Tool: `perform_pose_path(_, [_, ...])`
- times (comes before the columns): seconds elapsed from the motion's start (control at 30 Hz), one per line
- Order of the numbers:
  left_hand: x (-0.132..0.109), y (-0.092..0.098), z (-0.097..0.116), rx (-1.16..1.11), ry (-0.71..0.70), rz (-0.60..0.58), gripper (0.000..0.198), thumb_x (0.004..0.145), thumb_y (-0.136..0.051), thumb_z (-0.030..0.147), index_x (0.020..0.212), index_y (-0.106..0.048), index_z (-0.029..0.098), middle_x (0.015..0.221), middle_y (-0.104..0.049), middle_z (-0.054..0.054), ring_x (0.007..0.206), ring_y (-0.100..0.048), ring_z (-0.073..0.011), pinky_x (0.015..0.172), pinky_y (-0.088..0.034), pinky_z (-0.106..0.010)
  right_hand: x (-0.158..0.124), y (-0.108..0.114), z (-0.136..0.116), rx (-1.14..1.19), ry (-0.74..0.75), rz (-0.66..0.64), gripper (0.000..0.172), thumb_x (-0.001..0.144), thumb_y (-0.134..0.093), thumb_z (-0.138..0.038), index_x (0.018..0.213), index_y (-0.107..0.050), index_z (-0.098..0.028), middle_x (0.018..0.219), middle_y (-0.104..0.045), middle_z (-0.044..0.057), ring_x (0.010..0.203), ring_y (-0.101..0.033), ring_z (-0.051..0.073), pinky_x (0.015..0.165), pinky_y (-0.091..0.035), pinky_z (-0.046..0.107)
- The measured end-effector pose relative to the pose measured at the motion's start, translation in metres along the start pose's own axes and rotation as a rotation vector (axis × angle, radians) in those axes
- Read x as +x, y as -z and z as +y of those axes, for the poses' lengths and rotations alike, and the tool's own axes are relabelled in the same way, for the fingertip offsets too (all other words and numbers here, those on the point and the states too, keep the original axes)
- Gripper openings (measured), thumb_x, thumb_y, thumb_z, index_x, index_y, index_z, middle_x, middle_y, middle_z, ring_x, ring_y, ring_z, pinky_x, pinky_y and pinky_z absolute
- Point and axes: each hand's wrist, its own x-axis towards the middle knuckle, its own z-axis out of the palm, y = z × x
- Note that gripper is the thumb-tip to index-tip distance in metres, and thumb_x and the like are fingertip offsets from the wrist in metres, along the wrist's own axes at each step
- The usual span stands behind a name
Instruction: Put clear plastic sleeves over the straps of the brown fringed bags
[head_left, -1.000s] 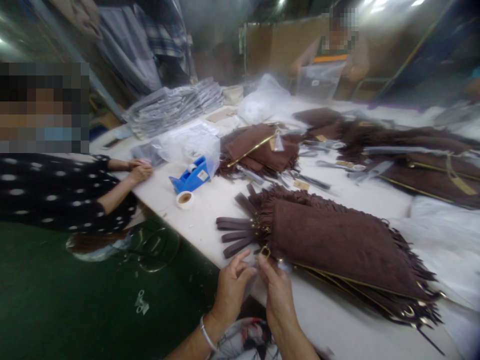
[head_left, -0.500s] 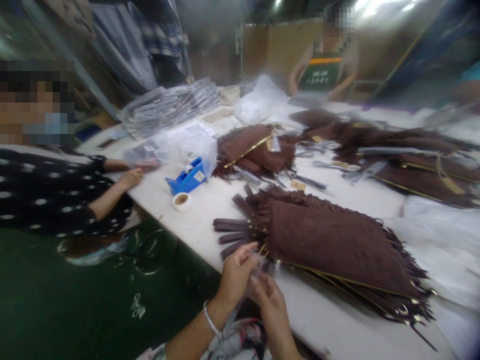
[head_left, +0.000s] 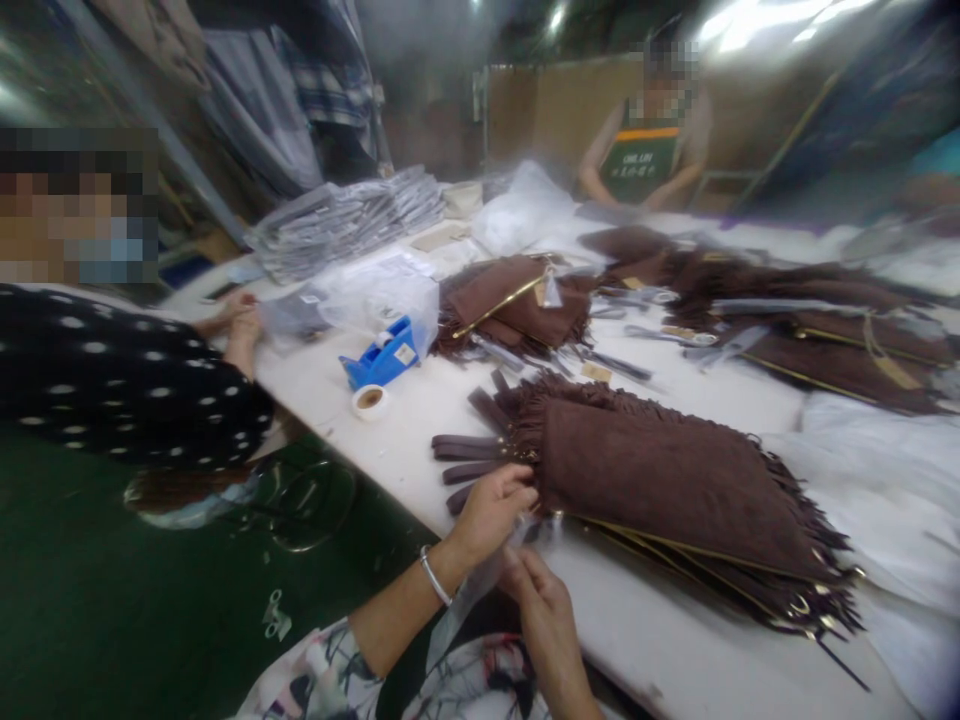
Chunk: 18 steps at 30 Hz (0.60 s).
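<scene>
A stack of dark brown fringed bags [head_left: 660, 490] with gold zips lies on the table in front of me. Looped straps and small metal fittings stick out at its left end. My left hand [head_left: 491, 515] is pinched closed at that end, against the metal fittings; what sits between its fingertips is hidden. Just below it, my right hand [head_left: 544, 600] has thumb and fingers closed on a thin, clear plastic film [head_left: 469, 590]. The film hangs down over my lap, and its upper part reaches the gap between both hands.
A blue tape dispenser [head_left: 381, 352] and a tape roll [head_left: 370, 402] stand left of the stack. More brown bags [head_left: 517, 290] lie farther back, with clear plastic bags [head_left: 390, 290] beside them. A co-worker in a dotted top [head_left: 127, 380] sits at left; another in a green apron [head_left: 641, 160] stands opposite.
My left hand has moved up and right towards the stack's fittings, apart from my right hand. More of the plastic film shows below. The co-worker at left has drawn their hands back.
</scene>
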Motion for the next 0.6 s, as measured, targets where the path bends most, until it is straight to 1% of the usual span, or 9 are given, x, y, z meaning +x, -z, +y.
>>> perform_pose_path(0.07, [0.001,0.001,0.000,0.040,0.012,-0.005,0.042,0.078,-0.063,0.033,0.116,-0.062,0.013,0.073,-0.066,-0.003,0.059,-0.055,-0.0125,0.053,-0.039,-0.021,-0.001,0.000,-0.003,-0.009,0.002,0.003,0.039,0.074,-0.065,-0.059,0.071,-0.070,-0.020,0.062,-0.060,-0.001,0.065,-0.055,0.019,0.062,-0.047,0.027])
perform_pose_path(0.1, [0.001,0.002,0.000,0.060,0.015,-0.007,0.042,0.079,-0.062,0.033,0.116,-0.062,0.013,0.073,-0.065,-0.002,0.058,-0.054,-0.0120,0.051,-0.037,-0.020,-0.001,0.000,-0.005,-0.018,0.009,0.009,0.040,0.076,-0.063,-0.058,0.075,-0.071,-0.019,0.064,-0.061,0.000,0.067,-0.056,0.019,0.064,-0.047,0.027])
perform_pose_path(0.23, [0.002,0.009,0.003,0.098,0.016,-0.029,0.031,0.078,-0.062,0.032,0.103,-0.068,0.015,0.072,-0.062,-0.001,0.056,-0.049,-0.0112,0.045,-0.034,-0.019,-0.002,-0.001,-0.010,-0.114,0.055,0.066,0.042,0.081,-0.057,-0.056,0.091,-0.074,-0.019,0.074,-0.065,0.001,0.079,-0.058,0.022,0.070,-0.046,0.027])
perform_pose_path(0.37, [0.002,0.012,0.010,0.106,0.030,-0.065,0.018,0.076,-0.060,0.028,0.087,-0.067,0.016,0.065,-0.057,0.002,0.052,-0.045,-0.0098,0.044,-0.032,-0.018,-0.001,0.001,-0.006,-0.180,0.052,0.132,0.045,0.082,-0.055,-0.056,0.096,-0.074,-0.017,0.081,-0.069,0.002,0.086,-0.059,0.024,0.073,-0.045,0.027])
perform_pose_path(0.47, [0.006,0.010,0.012,0.098,0.051,-0.074,0.011,0.073,-0.057,0.023,0.079,-0.064,0.017,0.060,-0.053,0.004,0.048,-0.044,-0.0096,0.042,-0.031,-0.018,0.001,0.003,-0.002,-0.179,0.043,0.180,0.048,0.082,-0.055,-0.056,0.099,-0.073,-0.015,0.091,-0.071,0.004,0.090,-0.060,0.025,0.075,-0.045,0.027])
perform_pose_path(0.6, [0.011,0.007,0.006,0.080,0.065,-0.056,0.007,0.067,-0.054,0.015,0.070,-0.060,0.016,0.055,-0.051,0.004,0.047,-0.044,-0.0091,0.044,-0.030,-0.019,0.005,0.001,-0.002,-0.121,0.061,0.213,0.048,0.083,-0.055,-0.053,0.104,-0.073,-0.015,0.100,-0.072,0.007,0.098,-0.061,0.026,0.083,-0.045,0.030])
